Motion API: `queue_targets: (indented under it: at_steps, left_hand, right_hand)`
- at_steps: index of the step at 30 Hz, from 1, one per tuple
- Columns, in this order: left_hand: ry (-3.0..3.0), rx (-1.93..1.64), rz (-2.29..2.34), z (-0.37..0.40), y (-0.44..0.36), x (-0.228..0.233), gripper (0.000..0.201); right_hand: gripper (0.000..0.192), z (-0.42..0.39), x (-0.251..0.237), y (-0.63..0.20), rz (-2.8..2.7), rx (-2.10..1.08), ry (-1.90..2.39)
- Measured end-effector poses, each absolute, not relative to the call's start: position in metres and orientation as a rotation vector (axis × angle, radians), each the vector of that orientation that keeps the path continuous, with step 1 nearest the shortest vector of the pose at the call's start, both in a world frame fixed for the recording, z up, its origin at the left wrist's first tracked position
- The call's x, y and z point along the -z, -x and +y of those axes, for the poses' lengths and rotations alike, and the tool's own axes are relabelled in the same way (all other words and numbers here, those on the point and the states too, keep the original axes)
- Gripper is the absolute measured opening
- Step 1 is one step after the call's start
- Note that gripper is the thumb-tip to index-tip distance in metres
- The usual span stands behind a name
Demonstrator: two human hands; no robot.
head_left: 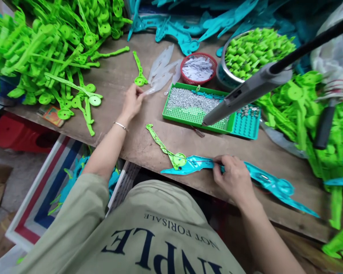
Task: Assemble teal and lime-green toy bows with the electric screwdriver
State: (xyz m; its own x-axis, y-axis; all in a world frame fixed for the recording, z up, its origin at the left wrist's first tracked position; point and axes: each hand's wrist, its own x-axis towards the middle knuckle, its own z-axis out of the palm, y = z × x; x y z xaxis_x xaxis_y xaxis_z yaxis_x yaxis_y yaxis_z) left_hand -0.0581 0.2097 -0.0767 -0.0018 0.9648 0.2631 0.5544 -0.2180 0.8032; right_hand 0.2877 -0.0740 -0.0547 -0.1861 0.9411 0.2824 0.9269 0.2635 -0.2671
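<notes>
My left hand (133,102) reaches over the wooden bench and pinches the near end of a translucent white plastic blade (159,84). More such pale blades lie together just beyond it, beside a small green plastic arm (140,72). My right hand (233,177) is closed on the middle of a long blue plastic part (201,163), which lies along the bench's front edge. A green plastic lever (162,146) with a round disc is joined to this part's left end. The fingers hide the middle of the blue part.
A green tray (167,110) holds many small silvery pieces. Behind it stand a red basket (185,78) of white pieces and a metal bowl (223,62) of green pieces. A grey tool (246,89) slants over the tray. Green parts (37,53) pile up at left.
</notes>
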Motion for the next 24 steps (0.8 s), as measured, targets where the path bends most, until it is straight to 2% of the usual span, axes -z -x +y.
queue_targets:
  at_steps: [4,8,11,15,24]
  left_hand:
    - [-1.589,-1.501,1.458,0.171,0.092,0.046,0.036]
    - [-1.349,-1.646,1.297,0.115,0.116,0.014,0.036]
    - [-1.156,-1.558,1.228,0.076,0.115,0.004,0.038]
    - [-0.967,-1.287,1.294,0.042,0.088,0.015,0.046]
    - [-0.844,-1.032,1.319,0.049,0.036,0.048,0.041]
  right_hand:
    - [0.011,-0.073,0.053,-0.289,-2.189,-0.096,1.720]
    - [0.011,-0.073,0.045,-0.291,-2.268,-0.059,1.703]
    - [0.011,-0.071,0.036,-0.290,-2.273,-0.036,1.692]
    - [0.010,-0.066,0.026,-0.278,-2.170,-0.125,1.620]
    - [0.018,-0.054,0.030,-0.229,-1.970,-0.500,1.459]
